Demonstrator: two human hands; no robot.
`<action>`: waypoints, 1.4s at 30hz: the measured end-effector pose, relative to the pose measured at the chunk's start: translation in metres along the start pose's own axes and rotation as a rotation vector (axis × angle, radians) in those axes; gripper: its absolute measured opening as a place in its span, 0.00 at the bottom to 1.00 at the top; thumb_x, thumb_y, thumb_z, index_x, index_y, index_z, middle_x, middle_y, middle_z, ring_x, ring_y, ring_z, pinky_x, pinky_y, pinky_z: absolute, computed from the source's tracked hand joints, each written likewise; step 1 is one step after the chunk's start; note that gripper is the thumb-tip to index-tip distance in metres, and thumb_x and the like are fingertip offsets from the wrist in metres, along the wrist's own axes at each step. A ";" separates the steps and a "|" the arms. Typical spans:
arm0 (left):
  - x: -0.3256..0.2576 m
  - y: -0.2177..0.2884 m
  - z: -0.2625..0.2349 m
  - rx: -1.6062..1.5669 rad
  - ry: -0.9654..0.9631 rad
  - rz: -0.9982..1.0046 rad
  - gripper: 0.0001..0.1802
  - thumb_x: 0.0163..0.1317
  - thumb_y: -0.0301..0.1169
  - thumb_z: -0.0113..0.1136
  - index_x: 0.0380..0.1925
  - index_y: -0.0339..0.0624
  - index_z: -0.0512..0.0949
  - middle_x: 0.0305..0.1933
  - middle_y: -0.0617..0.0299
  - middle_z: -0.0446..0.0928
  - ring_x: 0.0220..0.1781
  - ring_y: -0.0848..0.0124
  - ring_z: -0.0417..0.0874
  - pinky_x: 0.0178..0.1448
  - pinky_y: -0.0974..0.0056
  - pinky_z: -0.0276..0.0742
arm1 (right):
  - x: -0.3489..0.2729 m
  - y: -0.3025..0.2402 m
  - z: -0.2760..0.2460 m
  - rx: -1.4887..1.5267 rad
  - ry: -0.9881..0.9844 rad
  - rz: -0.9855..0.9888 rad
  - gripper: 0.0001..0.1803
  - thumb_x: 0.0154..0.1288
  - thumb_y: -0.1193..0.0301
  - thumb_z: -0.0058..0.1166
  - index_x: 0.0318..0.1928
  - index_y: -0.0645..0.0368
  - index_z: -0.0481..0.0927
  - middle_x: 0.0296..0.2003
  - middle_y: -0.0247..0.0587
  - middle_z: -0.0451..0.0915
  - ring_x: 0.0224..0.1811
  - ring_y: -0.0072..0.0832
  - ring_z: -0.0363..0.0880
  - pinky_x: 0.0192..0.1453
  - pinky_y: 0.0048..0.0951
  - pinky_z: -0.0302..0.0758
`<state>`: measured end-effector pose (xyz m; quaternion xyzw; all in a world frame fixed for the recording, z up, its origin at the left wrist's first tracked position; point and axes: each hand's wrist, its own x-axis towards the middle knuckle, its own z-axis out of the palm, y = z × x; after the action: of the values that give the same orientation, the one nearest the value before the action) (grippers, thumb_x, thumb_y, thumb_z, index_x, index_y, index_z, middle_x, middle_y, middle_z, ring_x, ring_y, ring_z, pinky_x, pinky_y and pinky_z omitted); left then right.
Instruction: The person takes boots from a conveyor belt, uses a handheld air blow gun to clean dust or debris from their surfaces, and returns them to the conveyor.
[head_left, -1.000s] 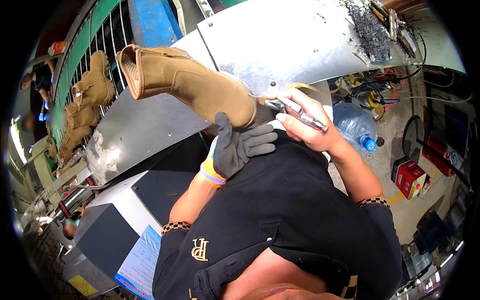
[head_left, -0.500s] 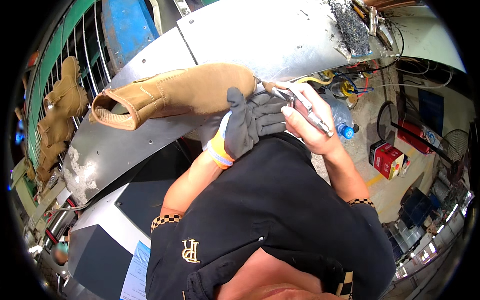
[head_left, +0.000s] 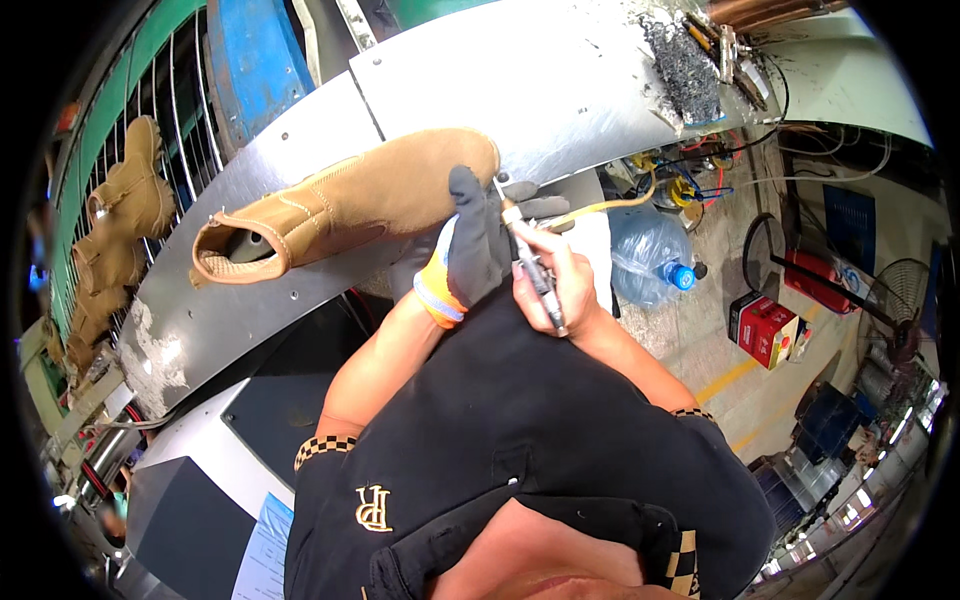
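A tan boot point(head_left: 400, 180) lies across the edge of the metal table, its shaft opening toward the left and its rounded toe toward the right. My left hand point(head_left: 475, 245), in a dark grey glove with an orange and white cuff, is beside the toe. Its thumb rests against the boot's near side and its fingers stretch out to the right, partly behind the tool. My bare right hand point(head_left: 565, 280) is closed round a slim, pen-shaped air grinder point(head_left: 540, 275). The grinder's small dark tip is close to the toe's end; I cannot tell whether it touches.
Dark shavings point(head_left: 685, 75) and hand tools are heaped at the far right of the table point(head_left: 530, 75). A yellow hose point(head_left: 610, 204) runs toward my right hand. A clear water bottle point(head_left: 645, 260) and red box point(head_left: 765, 330) stand right. More tan boots point(head_left: 130, 190) sit on the left rack.
My right hand has moved left and down, turning the grinder from a slant to nearly upright. My left hand stays by the toe, its fingers now more hidden. The view has shifted slightly.
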<state>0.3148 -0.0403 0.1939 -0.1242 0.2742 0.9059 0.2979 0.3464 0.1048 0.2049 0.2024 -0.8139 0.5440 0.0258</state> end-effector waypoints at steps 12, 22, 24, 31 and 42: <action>-0.159 0.158 0.011 1.316 0.020 0.814 0.28 0.61 0.29 0.61 0.62 0.36 0.70 0.53 0.43 0.79 0.54 0.54 0.81 0.59 0.54 0.76 | 0.043 0.073 -0.092 0.652 0.216 0.138 0.23 0.65 0.74 0.50 0.59 0.72 0.68 0.34 0.51 0.80 0.36 0.35 0.82 0.47 0.40 0.80; -0.123 0.192 0.046 1.856 0.083 0.269 0.25 0.60 0.34 0.49 0.56 0.34 0.76 0.42 0.51 0.83 0.29 0.68 0.80 0.37 0.66 0.75 | 0.118 0.116 -0.108 0.595 0.509 0.089 0.26 0.67 0.73 0.49 0.61 0.75 0.64 0.34 0.44 0.80 0.35 0.27 0.80 0.46 0.30 0.79; -0.133 0.176 0.031 1.708 0.186 0.325 0.33 0.63 0.48 0.50 0.60 0.35 0.73 0.45 0.50 0.82 0.29 0.67 0.80 0.38 0.63 0.76 | 0.119 0.120 -0.109 0.639 0.525 0.094 0.23 0.65 0.74 0.50 0.59 0.71 0.69 0.33 0.41 0.81 0.35 0.25 0.81 0.45 0.29 0.79; -0.167 0.127 0.011 1.579 0.548 0.632 0.62 0.48 0.75 0.57 0.69 0.34 0.61 0.60 0.45 0.75 0.55 0.57 0.81 0.62 0.53 0.74 | 0.118 0.121 -0.113 0.533 0.559 0.058 0.22 0.62 0.77 0.52 0.58 0.68 0.73 0.30 0.41 0.84 0.33 0.24 0.84 0.40 0.26 0.79; -0.127 0.124 0.048 1.504 0.828 0.619 0.13 0.65 0.35 0.55 0.39 0.37 0.81 0.33 0.59 0.80 0.37 0.69 0.80 0.44 0.65 0.75 | 0.113 0.127 -0.108 0.530 0.554 -0.025 0.24 0.60 0.79 0.49 0.59 0.68 0.71 0.30 0.41 0.83 0.30 0.23 0.83 0.39 0.25 0.78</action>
<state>0.3372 -0.1563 0.3346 -0.1334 0.8984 0.4110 -0.0782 0.1787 0.2092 0.1677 0.0574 -0.6049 0.7691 0.1982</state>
